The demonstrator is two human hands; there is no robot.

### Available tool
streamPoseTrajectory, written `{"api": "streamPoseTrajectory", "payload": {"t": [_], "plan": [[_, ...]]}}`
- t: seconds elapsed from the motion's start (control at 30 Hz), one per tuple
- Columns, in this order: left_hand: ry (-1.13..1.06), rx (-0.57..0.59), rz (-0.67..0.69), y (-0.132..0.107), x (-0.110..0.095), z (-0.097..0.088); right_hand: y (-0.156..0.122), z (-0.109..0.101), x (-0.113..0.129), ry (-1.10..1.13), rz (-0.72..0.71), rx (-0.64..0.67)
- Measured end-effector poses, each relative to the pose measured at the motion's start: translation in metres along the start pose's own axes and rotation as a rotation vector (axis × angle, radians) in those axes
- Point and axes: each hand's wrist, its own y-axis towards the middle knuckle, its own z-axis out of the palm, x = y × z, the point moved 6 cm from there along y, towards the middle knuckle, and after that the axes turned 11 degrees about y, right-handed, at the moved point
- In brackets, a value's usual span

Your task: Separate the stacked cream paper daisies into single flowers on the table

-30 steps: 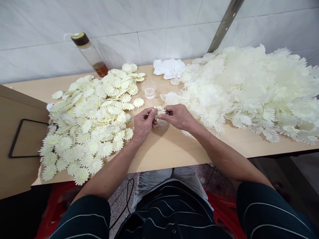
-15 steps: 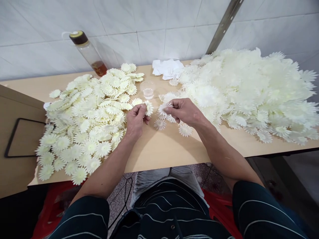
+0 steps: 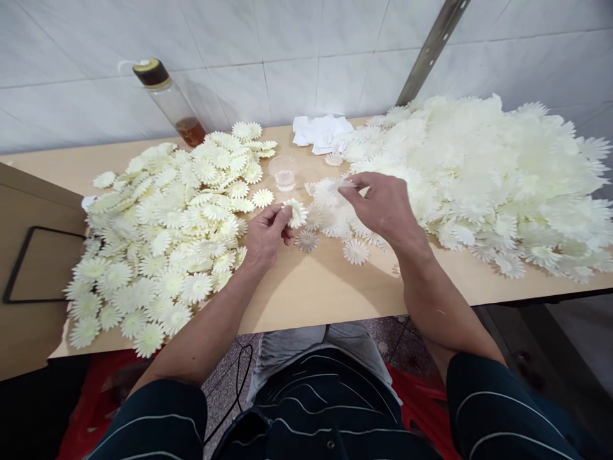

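My left hand pinches a small cream daisy-shaped flower piece just above the wooden table. My right hand reaches toward the near edge of the big heap of cream flower pieces on the right, its thumb and forefinger closed on a flower piece there. A flat spread of flower pieces covers the left of the table. Two loose flower pieces lie between my hands.
A small clear cup stands behind my hands. A bottle with amber liquid leans at the tiled wall, and crumpled white tissue lies at the back. A brown board with a black frame sits at the left.
My hands were together on one piece; they have parted. The left keeps a flower piece, the right has moved right and back to the heap's edge.
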Motion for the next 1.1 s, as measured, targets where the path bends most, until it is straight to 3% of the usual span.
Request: {"api": "streamPoseTrajectory", "payload": {"t": [0.07,0.13,0.17,0.3,0.4,0.6,0.8,1.1], "plan": [[0.032,-0.013,0.012,-0.001,0.0,0.001,-0.001,-0.009,-0.003,-0.036,-0.063,-0.121],[0.058,-0.037,0.028,-0.003,0.001,0.002,-0.006,-0.007,0.002,0.031,-0.074,-0.151],[0.067,-0.049,0.04,-0.004,0.0,0.002,-0.009,0.0,0.007,0.099,-0.057,-0.107],[0.091,-0.047,0.104,-0.01,-0.005,0.004,-0.025,0.047,0.033,0.309,0.059,0.283],[0.123,-0.032,0.135,-0.014,-0.008,0.005,-0.029,0.061,0.04,0.336,0.125,0.344],[0.218,-0.081,0.136,-0.016,-0.005,0.001,-0.028,0.066,0.038,0.404,0.157,0.436],[0.229,-0.072,0.142,-0.015,-0.005,0.001,-0.028,0.065,0.039,0.319,0.133,0.315],[0.186,-0.053,0.11,-0.014,-0.003,0.001,-0.025,0.063,0.037,0.297,0.175,0.316]]}}
